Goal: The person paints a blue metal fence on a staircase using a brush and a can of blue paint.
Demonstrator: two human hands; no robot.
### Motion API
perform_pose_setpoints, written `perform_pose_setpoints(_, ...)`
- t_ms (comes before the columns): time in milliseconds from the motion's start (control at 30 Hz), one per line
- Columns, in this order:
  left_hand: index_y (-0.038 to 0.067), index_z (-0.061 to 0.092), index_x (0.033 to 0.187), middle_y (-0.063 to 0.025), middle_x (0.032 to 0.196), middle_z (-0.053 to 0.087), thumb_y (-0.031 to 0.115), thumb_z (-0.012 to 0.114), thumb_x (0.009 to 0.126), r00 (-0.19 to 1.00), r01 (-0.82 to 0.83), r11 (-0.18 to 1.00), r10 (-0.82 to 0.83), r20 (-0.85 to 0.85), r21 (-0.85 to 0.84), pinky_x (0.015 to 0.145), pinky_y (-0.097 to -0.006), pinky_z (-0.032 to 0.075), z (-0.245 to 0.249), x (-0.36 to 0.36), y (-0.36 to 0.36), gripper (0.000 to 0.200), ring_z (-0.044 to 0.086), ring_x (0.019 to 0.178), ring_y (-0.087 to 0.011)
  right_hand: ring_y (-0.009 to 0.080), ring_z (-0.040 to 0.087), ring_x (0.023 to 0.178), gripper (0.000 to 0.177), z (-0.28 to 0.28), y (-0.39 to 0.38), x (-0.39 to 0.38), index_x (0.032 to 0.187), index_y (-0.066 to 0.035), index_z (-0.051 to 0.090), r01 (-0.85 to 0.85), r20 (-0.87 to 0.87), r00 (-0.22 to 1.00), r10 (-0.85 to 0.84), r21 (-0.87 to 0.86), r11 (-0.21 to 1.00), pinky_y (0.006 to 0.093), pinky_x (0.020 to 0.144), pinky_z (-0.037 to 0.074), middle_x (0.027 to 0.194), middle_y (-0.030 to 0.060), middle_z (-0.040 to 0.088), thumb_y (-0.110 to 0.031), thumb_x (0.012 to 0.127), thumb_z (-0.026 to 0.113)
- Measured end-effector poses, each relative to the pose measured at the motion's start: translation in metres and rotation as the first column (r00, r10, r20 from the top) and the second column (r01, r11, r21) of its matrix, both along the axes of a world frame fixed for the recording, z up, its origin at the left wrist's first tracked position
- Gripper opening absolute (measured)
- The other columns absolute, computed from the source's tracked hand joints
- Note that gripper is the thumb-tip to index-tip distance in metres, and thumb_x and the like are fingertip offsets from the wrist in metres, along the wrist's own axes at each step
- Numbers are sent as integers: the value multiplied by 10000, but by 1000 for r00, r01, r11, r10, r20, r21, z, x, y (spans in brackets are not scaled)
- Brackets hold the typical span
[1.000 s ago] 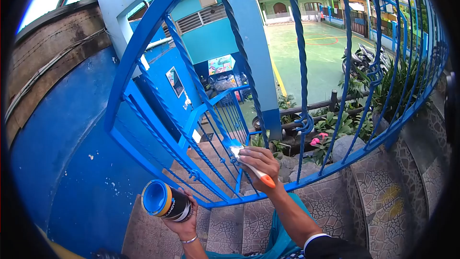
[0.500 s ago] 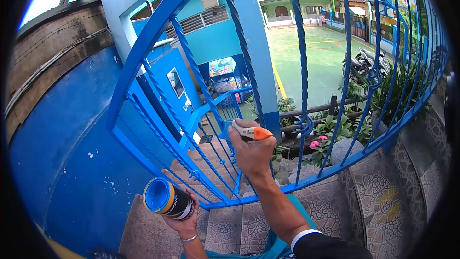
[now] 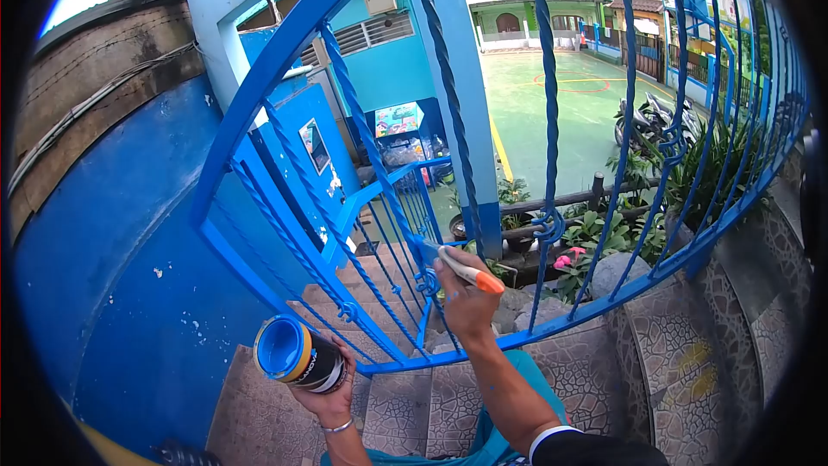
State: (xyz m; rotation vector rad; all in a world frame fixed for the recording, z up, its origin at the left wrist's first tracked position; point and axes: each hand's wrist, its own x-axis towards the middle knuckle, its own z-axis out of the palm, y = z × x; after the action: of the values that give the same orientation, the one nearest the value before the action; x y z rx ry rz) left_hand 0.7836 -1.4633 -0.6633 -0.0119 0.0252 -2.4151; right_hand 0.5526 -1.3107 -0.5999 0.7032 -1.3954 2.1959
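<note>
My right hand (image 3: 469,305) is closed around a paintbrush (image 3: 470,271) with a pale handle and an orange end. The bristle end is against or very close to a twisted blue bar (image 3: 404,220) of the metal railing, just above a curled ornament (image 3: 427,281). Lower left, my left hand (image 3: 332,395) grips a paint can (image 3: 319,367) with a black label and a yellow band. The can is tilted toward me, and blue paint (image 3: 280,348) shows inside its open top.
The railing's blue bottom rail (image 3: 552,328) curves along the stone-patterned steps (image 3: 569,380). A blue wall (image 3: 129,293) rises on the left. Beyond the bars are rocks (image 3: 623,274), plants, a motorcycle (image 3: 660,121) and a green court (image 3: 552,129).
My right hand and the brush have moved down along the bar, and the brush handle is tilted more steeply. The can in my left hand has barely shifted.
</note>
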Motion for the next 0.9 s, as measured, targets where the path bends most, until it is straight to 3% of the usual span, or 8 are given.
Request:
perform_pose_setpoints(67, 44, 552, 1532, -227, 1508, 592, 583, 691, 930, 1000, 4, 1000, -4, 3, 10, 1130, -591, 485, 0, 1, 0, 821, 534, 1397, -410, 254, 785, 1061, 242, 5, -3, 2, 1162, 38, 778, 83, -191, 979, -74, 38, 996, 364, 913, 634, 1118, 204, 805, 33, 925, 828)
perform_pose_setpoints(167, 51, 553, 1534, -227, 1511, 591, 584, 695, 927, 1000, 0, 1000, 0, 0, -18, 1132, -589, 485, 4, 1, 2, 820, 538, 1393, -409, 309, 784, 1101, 249, 18, 3, 6, 1146, 34, 774, -150, -147, 982, 120, -215, 965, 405, 949, 631, 1151, 215, 803, 34, 905, 839)
perform_pose_setpoints(333, 56, 554, 1535, -226, 1509, 591, 589, 701, 923, 1000, -20, 1000, 20, 15, -5, 1127, -580, 494, 0, 1, 0, 825, 540, 1390, -410, 335, 736, 1244, 333, -7, 10, -22, 1215, 7, 737, -219, -339, 927, 162, -137, 966, 448, 1064, 602, 1290, 252, 761, 63, 898, 819)
perform_pose_setpoints(433, 55, 553, 1535, -227, 1506, 591, 583, 700, 926, 1000, -9, 1000, 10, 18, -6, 1126, -578, 497, 3, 0, 2, 819, 540, 1388, -412, 329, 739, 1236, 348, -50, 8, -31, 1227, 10, 745, -258, -170, 955, 245, -59, 964, 442, 1052, 609, 1292, 254, 760, 69, 892, 820)
perform_pose_setpoints(467, 55, 553, 1534, -227, 1506, 591, 580, 699, 927, 1000, -6, 1000, 6, 17, -5, 1126, -578, 497, 5, 0, 2, 817, 540, 1388, -413, 253, 772, 1124, 274, -58, 9, -27, 1211, 26, 758, -190, -141, 973, 183, -42, 981, 362, 935, 645, 1202, 206, 796, 62, 941, 792)
perform_pose_setpoints(600, 53, 551, 1535, -228, 1504, 590, 571, 695, 931, 999, -27, 999, 28, 15, -46, 1131, -582, 492, -3, 0, -1, 809, 539, 1387, -417, 203, 771, 955, 233, -75, 22, -9, 1180, 29, 775, -125, 94, 987, 130, -57, 990, 305, 835, 615, 1064, 141, 802, 41, 949, 805)
perform_pose_setpoints(733, 47, 555, 1530, -230, 1507, 590, 569, 693, 933, 1000, -21, 999, 21, 4, -25, 1136, -583, 487, 1, 0, 1, 806, 536, 1391, -416, 152, 746, 962, 195, -46, 15, -19, 1151, 39, 755, 105, -32, 994, -105, 3, 994, 284, 838, 627, 1102, 126, 783, 19, 964, 806)
perform_pose_setpoints(900, 33, 575, 1512, -231, 1486, 610, 582, 690, 931, 1000, -3, 999, 3, -9, -34, 1143, -579, 482, 0, -1, 0, 807, 532, 1396, -413, 168, 760, 1021, 201, 33, -2, -6, 1155, 27, 763, -180, -29, 984, 178, -111, 977, 290, 877, 642, 1116, 142, 787, 44, 958, 801)
